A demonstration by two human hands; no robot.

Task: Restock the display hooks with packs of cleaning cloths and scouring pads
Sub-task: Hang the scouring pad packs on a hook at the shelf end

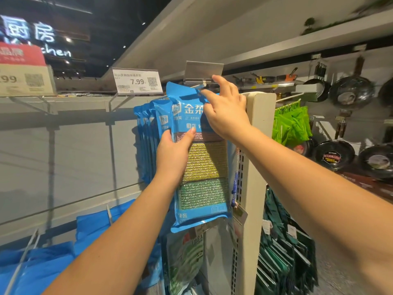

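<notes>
While raised at hook [198, 86] | right hand [225, 111] grip pinches pack [202, 162] top | left hand [172, 154] grip holds its side

Blue scourer pack [200, 158] (upright) at hook [196, 86]

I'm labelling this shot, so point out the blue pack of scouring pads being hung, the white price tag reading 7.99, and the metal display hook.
Blue pack of scouring pads [204, 165]: head view, gold pad.
White price tag [137, 81]: head view, printed price.
Metal display hook [196, 86]: head view, tip.
</notes>
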